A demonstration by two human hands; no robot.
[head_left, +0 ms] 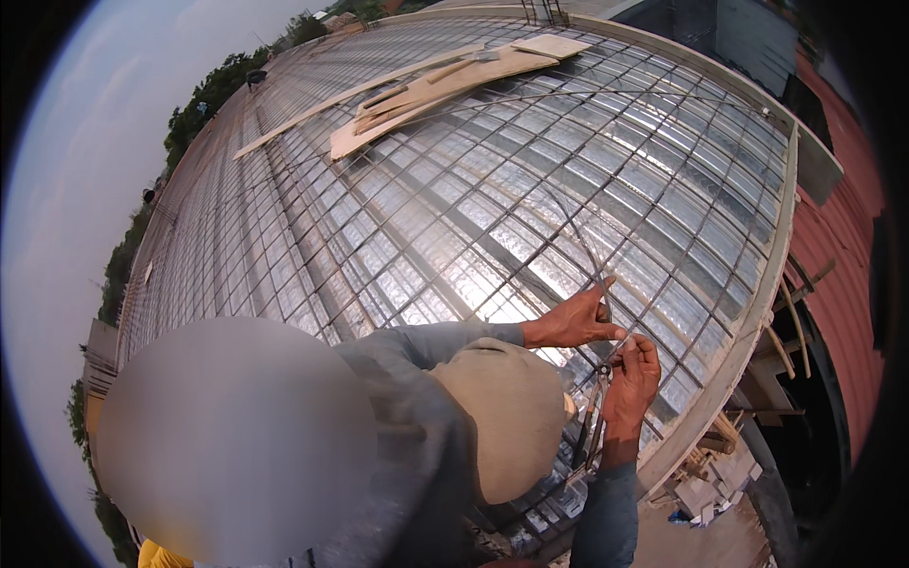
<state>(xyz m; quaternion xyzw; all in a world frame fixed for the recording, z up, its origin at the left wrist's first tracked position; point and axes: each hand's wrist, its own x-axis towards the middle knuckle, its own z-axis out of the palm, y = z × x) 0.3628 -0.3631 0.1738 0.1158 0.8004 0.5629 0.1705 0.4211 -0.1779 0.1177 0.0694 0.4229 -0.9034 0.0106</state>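
My left hand (573, 319) reaches in over the reinforcing bar mesh (473, 232) with its index finger raised and its thumb toward the right hand. A bundle of thin dark tie wire (584, 241) runs up and away from its fingers. Close beside it, my right hand (632, 381) has its fingertips pinched near the left thumb; anything thin between them is too small to make out. Dark pincers (603, 372) lie against the right palm, jaws up, handles slanting down past the wrist. Both hands are just above the bars.
Shiny corrugated metal decking (398, 251) lies under the mesh. Wooden boards (445, 90) rest on it farther off. A raised edge (778, 237) bounds the right side, with a drop and red roofing (843, 265) beyond. A beige cloth-covered form (511, 417) sits between my arms.
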